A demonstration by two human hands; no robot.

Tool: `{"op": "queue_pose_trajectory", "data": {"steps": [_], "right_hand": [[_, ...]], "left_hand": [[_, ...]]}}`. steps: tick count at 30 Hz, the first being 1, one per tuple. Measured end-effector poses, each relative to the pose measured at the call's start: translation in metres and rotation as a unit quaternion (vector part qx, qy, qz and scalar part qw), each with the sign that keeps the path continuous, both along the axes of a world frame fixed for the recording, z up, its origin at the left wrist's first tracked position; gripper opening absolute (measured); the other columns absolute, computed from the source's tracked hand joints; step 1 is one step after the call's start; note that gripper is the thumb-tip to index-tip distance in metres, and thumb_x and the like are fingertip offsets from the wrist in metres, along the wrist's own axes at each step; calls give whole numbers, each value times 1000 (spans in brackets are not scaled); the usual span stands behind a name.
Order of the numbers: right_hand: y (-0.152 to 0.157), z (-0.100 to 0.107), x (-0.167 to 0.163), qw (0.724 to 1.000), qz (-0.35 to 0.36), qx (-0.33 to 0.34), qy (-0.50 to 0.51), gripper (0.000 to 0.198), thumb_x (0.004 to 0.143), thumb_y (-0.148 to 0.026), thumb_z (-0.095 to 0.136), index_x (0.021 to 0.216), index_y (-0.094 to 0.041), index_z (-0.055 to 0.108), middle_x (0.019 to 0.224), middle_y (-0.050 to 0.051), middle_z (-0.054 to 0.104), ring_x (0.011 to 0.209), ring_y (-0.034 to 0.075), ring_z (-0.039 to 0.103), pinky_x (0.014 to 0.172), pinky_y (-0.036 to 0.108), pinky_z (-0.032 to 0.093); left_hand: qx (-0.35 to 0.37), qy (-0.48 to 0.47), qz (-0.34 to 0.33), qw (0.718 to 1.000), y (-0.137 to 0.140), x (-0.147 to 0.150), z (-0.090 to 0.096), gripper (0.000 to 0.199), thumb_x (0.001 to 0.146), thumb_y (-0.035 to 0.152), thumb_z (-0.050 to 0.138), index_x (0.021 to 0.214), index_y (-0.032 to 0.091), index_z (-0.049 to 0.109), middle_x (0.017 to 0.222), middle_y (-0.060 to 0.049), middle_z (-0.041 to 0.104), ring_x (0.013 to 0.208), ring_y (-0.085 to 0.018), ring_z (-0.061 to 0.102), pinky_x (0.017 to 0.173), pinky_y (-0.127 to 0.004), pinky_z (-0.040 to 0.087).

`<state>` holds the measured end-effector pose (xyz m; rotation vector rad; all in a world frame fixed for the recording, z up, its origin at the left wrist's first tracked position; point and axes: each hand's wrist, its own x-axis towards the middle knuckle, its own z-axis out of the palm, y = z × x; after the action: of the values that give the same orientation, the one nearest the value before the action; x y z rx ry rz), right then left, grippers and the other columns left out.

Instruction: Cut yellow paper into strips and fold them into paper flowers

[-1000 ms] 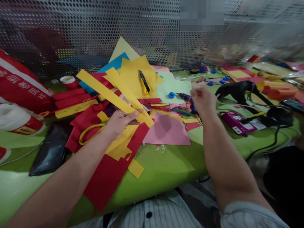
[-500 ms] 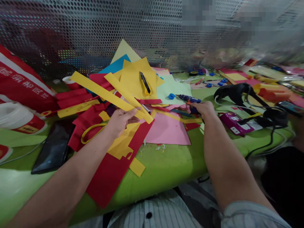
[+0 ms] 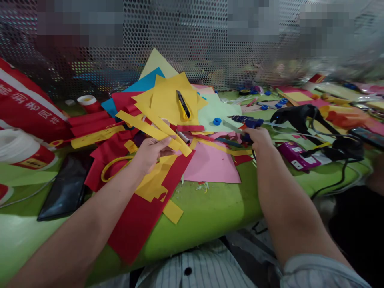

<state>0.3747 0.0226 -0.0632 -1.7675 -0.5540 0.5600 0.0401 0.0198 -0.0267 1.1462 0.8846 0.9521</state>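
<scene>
Pinched in my left hand (image 3: 150,153) are yellow paper strips (image 3: 139,125), fanned out toward the upper left. My right hand (image 3: 260,138) grips a dark blue glue gun (image 3: 247,121) by its handle, nozzle pointing left over a pale green sheet (image 3: 222,110). Just left of the nozzle lies a small blue ring (image 3: 217,121). Below my left hand is a long red paper strip (image 3: 141,228) with yellow paper on it. A pink sheet (image 3: 210,164) lies between my hands. Beyond them, a yellow-and-black utility knife (image 3: 183,106) rests on yellow sheets.
A purple power strip (image 3: 295,156) with cables and a black strap-like device (image 3: 295,116) sit at the right. At left are a white-and-red paper bucket (image 3: 25,146), a black phone-like slab (image 3: 64,188) and a red bag (image 3: 27,98). Perforated metal mesh (image 3: 180,36) rises behind.
My right hand has drawn the glue gun slightly to the right, and more of its body shows. The far end of the upper yellow strip has swung down and to the right.
</scene>
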Motion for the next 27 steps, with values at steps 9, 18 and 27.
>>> {"op": "queue_pose_trajectory", "data": {"steps": [9,18,27], "right_hand": [[-14,39,-28,984,2,176,31,21,56,-4,56,68,-21,49,51,-6,52,40,9,51,39,22,40],[-50,61,-89,895,410,154,-82,26,64,-40,70,69,-17,59,62,0,61,36,7,45,36,24,38],[-50,40,-107,867,463,48,-178,39,63,-54,67,68,-16,59,53,-1,53,46,9,43,42,24,38]], "left_hand": [[2,-5,23,1000,4,-3,3,25,65,33,70,81,14,70,72,-5,71,70,-18,67,69,-31,55],[40,-49,81,995,15,-16,10,17,69,29,70,80,16,71,74,-2,70,64,-13,63,66,-29,53],[67,-66,75,993,15,-14,9,13,69,28,70,76,17,71,85,-2,72,67,-12,64,63,-27,52]]}}
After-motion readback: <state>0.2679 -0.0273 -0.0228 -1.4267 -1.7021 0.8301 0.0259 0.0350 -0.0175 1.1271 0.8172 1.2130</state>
